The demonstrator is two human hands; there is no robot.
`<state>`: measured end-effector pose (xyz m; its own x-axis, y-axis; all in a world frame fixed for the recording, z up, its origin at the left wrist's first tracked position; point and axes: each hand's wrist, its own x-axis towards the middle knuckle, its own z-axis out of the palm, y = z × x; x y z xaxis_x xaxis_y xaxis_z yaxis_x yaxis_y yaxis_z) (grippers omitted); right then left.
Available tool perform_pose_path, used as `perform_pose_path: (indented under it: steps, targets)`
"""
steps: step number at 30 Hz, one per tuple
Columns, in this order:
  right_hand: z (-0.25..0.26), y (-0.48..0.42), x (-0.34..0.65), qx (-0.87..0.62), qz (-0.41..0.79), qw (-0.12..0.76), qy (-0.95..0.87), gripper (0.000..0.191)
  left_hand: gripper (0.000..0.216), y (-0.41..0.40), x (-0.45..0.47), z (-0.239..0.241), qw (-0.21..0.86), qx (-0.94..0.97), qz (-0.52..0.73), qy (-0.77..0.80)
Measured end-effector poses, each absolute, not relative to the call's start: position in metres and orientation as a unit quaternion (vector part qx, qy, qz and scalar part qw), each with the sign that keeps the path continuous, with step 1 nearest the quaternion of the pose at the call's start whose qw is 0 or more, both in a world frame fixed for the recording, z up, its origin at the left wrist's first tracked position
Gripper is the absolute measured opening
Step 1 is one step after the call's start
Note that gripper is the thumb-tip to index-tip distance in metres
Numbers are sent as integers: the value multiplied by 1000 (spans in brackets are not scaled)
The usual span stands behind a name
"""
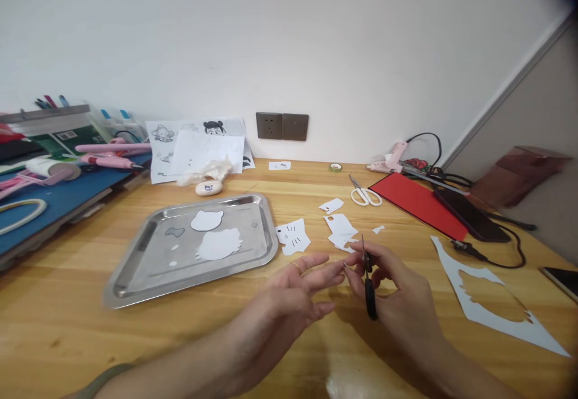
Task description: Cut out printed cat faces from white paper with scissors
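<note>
Over the table [63,333], the right hand [400,296] is clamped on scissors [370,300]. Beside it, the left hand [291,293] is spread open.

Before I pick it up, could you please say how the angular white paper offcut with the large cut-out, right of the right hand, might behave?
The angular white paper offcut would probably flop, being a thin sheet with narrow bands beside its cut-out. It may tear where those bands are thinnest. Lying flat, it should slide rather than roll.
</note>
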<state>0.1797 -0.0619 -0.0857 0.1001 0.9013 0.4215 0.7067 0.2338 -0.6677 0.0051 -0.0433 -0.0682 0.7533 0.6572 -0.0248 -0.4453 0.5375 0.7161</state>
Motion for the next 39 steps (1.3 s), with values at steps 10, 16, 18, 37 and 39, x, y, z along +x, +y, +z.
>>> perform_pose_path:
  steps: [10, 16, 18, 37, 39]
  targets:
    - [-81, -56, 176, -583, 427, 511, -465, 29, 23, -36, 8, -71, 683, 515, 353, 379]
    - [-84, -63, 170, -554, 498, 504, -437, 30, 10, -37, 13, -77, 556, 644, 382, 361]
    - [-84, -65, 168, -548, 503, 500, -443, 28, 9, -39, 14, -77, 531, 672, 389, 341]
    - [-86, -67, 166, -547, 514, 488, -446, 29, 12, -40, 11, -81, 352, 762, 414, 352]
    - [-87, -67, 166, -549, 514, 484, -448, 30, 11, -39, 13, -80, 407, 730, 400, 376]
